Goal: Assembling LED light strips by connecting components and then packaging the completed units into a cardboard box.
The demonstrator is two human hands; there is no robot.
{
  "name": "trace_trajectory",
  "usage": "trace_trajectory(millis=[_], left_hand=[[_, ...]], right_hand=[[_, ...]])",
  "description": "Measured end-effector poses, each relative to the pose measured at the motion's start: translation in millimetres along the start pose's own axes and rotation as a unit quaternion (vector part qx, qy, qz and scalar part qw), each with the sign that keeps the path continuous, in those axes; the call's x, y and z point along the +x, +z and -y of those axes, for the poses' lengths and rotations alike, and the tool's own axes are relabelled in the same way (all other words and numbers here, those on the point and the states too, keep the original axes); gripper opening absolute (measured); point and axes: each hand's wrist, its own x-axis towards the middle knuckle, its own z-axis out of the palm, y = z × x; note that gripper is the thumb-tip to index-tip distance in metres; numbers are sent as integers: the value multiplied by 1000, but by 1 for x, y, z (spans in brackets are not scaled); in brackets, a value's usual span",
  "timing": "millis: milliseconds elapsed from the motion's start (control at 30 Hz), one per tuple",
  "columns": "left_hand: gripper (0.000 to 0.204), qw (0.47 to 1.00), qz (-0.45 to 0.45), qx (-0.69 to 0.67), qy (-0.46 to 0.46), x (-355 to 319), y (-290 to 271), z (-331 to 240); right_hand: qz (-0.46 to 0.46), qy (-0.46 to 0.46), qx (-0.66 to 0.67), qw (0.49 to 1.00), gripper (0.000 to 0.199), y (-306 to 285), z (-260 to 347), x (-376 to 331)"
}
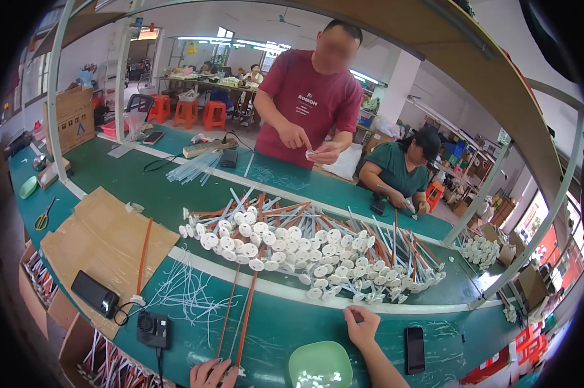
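At the lower edge my left hand [211,374] has its fingers bent over the lower end of a brown-sleeved cable [247,318], by a small white end piece. The palm is cut off by the picture's edge. My right hand [362,325] hovers just in front of the pile, fingers curled together; anything between them is too small to make out. A light green bowl [320,366] with small shiny pieces stands between my hands. Ahead lies a large pile of white round-headed parts [298,249] with grey and brown stems.
A black phone [414,350] lies right of my forearm. On the left are cardboard [104,252], a dark phone-like device [95,293], a black box [153,330] with a cord, loose white strips [188,291] and scissors [44,216]. Two people work across the bench beneath an overhead shelf [434,58].
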Motion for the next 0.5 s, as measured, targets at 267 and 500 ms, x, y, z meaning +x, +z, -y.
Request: trace_trajectory(millis=[267,500], left_hand=[[44,1000,-11,0,-3,-7,-3,1],[44,999,-45,-6,9,-11,-4,1]], right_hand=[[130,58,66,988,13,-15,69,55],[262,-134,13,956,12,-28,164,71]])
